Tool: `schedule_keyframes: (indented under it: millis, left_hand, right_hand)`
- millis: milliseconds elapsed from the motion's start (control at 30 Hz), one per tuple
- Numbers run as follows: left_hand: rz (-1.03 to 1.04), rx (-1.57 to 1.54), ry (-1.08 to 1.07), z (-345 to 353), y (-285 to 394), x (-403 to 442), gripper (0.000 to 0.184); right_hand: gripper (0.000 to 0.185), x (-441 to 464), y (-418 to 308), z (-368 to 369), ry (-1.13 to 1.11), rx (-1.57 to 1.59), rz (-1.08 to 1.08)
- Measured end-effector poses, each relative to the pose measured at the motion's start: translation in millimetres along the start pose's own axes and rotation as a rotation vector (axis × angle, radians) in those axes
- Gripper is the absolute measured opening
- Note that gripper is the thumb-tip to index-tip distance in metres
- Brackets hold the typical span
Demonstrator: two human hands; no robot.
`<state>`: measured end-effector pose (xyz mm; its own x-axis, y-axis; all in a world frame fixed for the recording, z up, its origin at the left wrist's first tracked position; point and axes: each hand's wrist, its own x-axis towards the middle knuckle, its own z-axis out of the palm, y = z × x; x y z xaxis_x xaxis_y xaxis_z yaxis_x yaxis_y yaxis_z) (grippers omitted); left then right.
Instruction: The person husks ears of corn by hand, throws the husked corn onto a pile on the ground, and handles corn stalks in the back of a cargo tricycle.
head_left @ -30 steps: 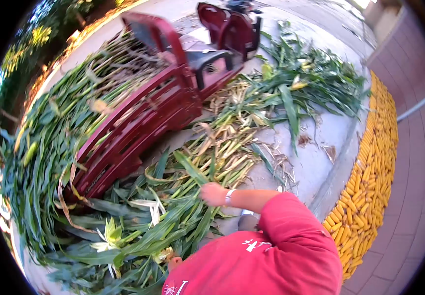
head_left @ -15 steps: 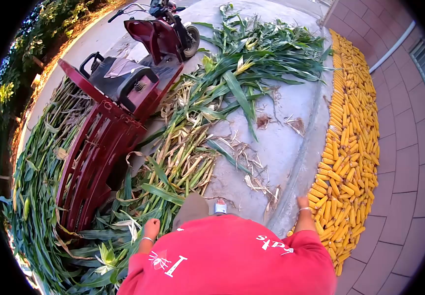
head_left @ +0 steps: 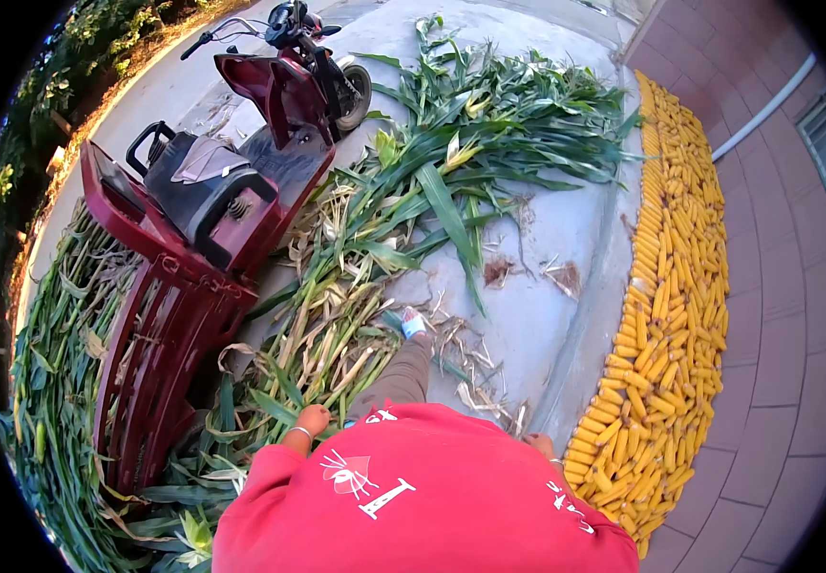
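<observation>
My left hand (head_left: 314, 420), with a pale band at the wrist, hangs beside my red sweatshirt (head_left: 413, 497) above the cut corn stalks (head_left: 351, 349). It looks rounded from above, and its fingers are hidden. Nothing shows sticking out of it. Partly covered by the sweatshirt, my right hand (head_left: 539, 443) hangs at my other side, near the long pile of yellow corn cobs (head_left: 666, 353). Its fingers cannot be made out. One foot (head_left: 414, 323) is stretched forward at the edge of the stalks and dry husk scraps.
A dark red cargo tricycle (head_left: 179, 296) stands on the left, with more green stalks (head_left: 60, 382) along its far side. Leafy green stalks (head_left: 518, 115) lie ahead on the concrete (head_left: 528, 315). A tiled wall (head_left: 776, 315) with a white pipe (head_left: 766, 110) runs along the right.
My body has moved forward, and one foot has swung out ahead. My left hand sits higher in view; my right hand has swung back beside the sweatshirt.
</observation>
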<state>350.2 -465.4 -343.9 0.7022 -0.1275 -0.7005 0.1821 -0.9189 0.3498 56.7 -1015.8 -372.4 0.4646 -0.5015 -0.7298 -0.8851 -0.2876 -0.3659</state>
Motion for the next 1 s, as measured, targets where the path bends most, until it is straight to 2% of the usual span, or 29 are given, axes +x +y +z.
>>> schedule_keyframes:
  millis: [33, 100, 200, 267, 300, 367, 400, 467, 533, 600, 733, 833, 967, 1000]
  left_hand:
    - [0.008, -0.039, 0.071, 6.6, -4.7, 32.1, 0.026]
    - [-0.012, -0.088, 0.047, -6.9, 15.9, 71.2, 0.027]
    - [-0.055, -0.195, -0.001, -37.9, 46.8, 118.0, 0.029]
    - [0.089, -0.177, 0.080, -44.1, 52.0, 161.0, 0.031]
    - [0.107, -0.073, -0.080, -79.7, 83.5, 165.8, 0.030]
    - [0.058, -0.072, -0.015, -116.6, 123.3, 189.9, 0.028]
    - [0.063, -0.015, 0.008, -137.5, 141.5, 203.1, 0.027]
    - [0.151, -0.081, 0.104, -176.7, 175.3, 236.7, 0.026]
    - [0.127, -0.123, 0.237, -212.9, 218.5, 266.0, 0.026]
    - [0.164, -0.264, 0.233, -247.6, 262.0, 293.0, 0.024]
    - [0.075, -0.388, 0.202, -282.9, 333.7, 361.5, 0.024]
    - [0.174, -0.314, 0.199, -300.6, 369.0, 421.8, 0.025]
    - [0.047, -0.280, 0.129, -332.1, 395.9, 485.2, 0.024]
    - [0.050, -0.176, 0.125, -347.0, 403.9, 496.4, 0.025]
  right_hand:
    - [0.042, 25.7, -30.0, -18.6, 0.040, 0.019, -0.025]
    - [0.040, 77.9, -90.8, -54.0, 0.134, -0.026, -0.126]
    - [0.040, 126.8, -214.8, -108.4, 0.095, -0.037, -0.180]
    - [0.037, 181.7, -270.5, -121.8, 0.217, -0.001, -0.355]
    - [0.037, 182.1, -306.7, -130.1, 0.210, 0.004, -0.346]
    - [0.032, 174.6, -388.1, -144.6, 0.250, 0.248, -0.396]
    - [0.032, 179.4, -399.1, -143.8, 0.243, 0.251, -0.387]
    - [0.031, 203.9, -425.9, -151.6, 0.110, 0.062, -0.421]
    - [0.031, 234.5, -431.1, -151.0, 0.083, -0.007, -0.405]
    - [0.031, 271.1, -424.0, -152.4, -0.025, -0.181, -0.321]
    - [0.032, 339.6, -437.0, -178.1, -0.173, -0.376, -0.177]
    - [0.034, 413.8, -471.4, -203.2, -0.198, -0.290, -0.132]
    - [0.039, 521.3, -557.1, -236.1, -0.064, -0.109, -0.166]
    - [0.038, 546.5, -589.3, -248.1, -0.058, -0.099, -0.209]
